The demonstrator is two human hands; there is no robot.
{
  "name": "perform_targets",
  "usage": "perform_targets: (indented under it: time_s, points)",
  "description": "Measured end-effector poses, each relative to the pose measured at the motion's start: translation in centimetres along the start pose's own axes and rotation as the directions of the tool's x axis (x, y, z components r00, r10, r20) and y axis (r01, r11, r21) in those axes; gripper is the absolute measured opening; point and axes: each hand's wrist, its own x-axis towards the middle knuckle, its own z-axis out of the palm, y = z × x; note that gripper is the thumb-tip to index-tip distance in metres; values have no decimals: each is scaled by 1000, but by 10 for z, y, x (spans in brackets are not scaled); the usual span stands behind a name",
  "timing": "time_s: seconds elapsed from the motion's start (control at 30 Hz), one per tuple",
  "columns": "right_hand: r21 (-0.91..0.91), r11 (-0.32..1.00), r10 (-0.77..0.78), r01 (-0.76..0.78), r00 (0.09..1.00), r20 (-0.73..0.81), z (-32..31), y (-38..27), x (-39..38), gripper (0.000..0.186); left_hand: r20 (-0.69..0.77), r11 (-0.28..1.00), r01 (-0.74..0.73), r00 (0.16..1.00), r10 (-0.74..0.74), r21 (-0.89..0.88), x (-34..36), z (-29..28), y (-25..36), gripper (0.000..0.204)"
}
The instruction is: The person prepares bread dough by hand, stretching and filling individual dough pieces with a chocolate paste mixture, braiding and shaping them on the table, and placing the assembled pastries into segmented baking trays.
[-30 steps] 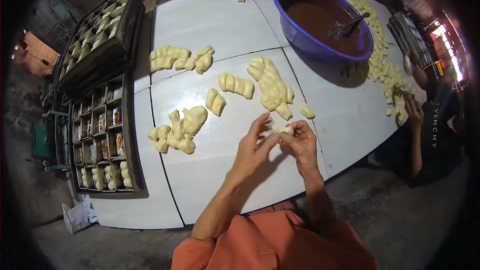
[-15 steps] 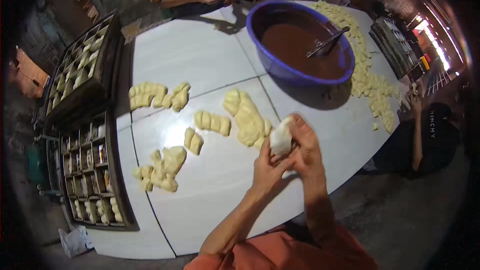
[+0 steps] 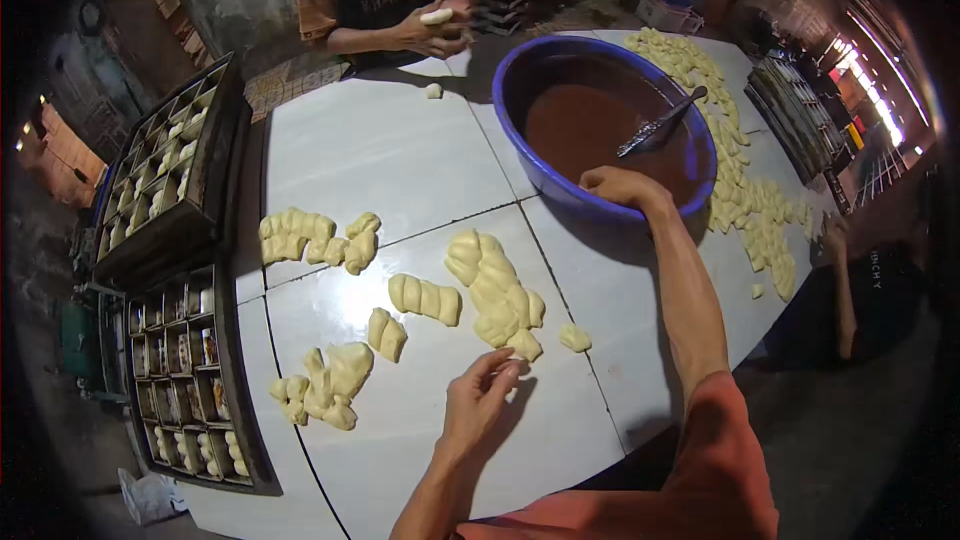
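Note:
My left hand (image 3: 483,403) is low over the white table (image 3: 420,460), thumb and fingers apart, fingertips at the lowest dough piece (image 3: 525,344) of a pale yellow cluster (image 3: 492,285). A single dough piece (image 3: 575,337) lies to its right. My right hand (image 3: 622,186) reaches over the near rim of a purple basin (image 3: 560,190), fingers curled together. Whatever those fingers may hold is hidden. Thick brown filling (image 3: 575,125) fills the basin, and a spatula (image 3: 660,124) rests in it, handle against the right side.
More dough pieces lie in groups at left (image 3: 330,385) and in a large heap (image 3: 745,180) at right. Two compartmented trays (image 3: 262,440) with dough stand along the left edge. Across the table, a co-worker's hands (image 3: 435,32) hold dough; another person's arm (image 3: 843,290) shows at right.
My hands have parted from the pale dough they held together. The right moved up to the basin, the left down to the cluster. A single dough piece now lies beside the cluster.

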Motion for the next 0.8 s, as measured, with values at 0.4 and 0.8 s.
perform_targets:
  time_s: [0.4, 0.8]
  points:
    - [933, 67, 79, 354, 930, -359, 42, -95, -84, 17, 188, 997, -67, 980, 71, -27, 35, 32, 39, 45]
    - [988, -87, -29, 131, 991, -134, 230, -173, -145, 41, -197, 820, -116, 980, 5, -560, -11, -51, -1, 27]
